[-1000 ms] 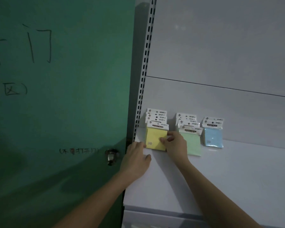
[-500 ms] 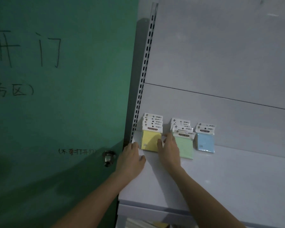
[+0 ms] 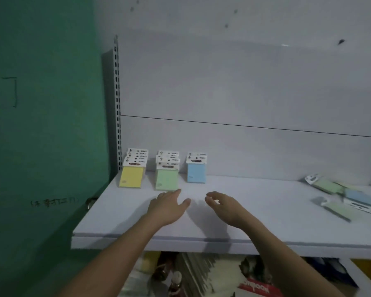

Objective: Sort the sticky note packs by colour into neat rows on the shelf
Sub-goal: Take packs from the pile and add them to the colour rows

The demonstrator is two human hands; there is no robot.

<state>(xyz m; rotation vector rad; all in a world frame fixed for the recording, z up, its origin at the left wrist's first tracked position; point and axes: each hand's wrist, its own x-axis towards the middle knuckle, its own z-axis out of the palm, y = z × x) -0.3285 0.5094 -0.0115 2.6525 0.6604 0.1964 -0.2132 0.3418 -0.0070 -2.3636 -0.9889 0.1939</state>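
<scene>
Three rows of sticky note packs stand against the back panel of the white shelf [image 3: 255, 211]: yellow packs [image 3: 131, 176] at the left, green packs [image 3: 166, 179] in the middle, blue packs [image 3: 196, 173] to their right. My left hand [image 3: 167, 205] hovers just in front of the green row, fingers straight, holding nothing. My right hand [image 3: 222, 203] hangs beside it over bare shelf, fingers loosely curled and empty. A loose pile of green and blue packs [image 3: 343, 196] lies blurred at the shelf's far right.
A green door [image 3: 41, 146] with a round knob [image 3: 92, 201] stands left of the shelf. A slotted metal upright [image 3: 116, 103] runs up the shelf's left back corner. Below the shelf's front edge lie books and bottles [image 3: 201, 275].
Both hands have let go of the yellow and green rows and pulled back toward me, shifting right. The view swung right and down, bringing the loose pile into sight.
</scene>
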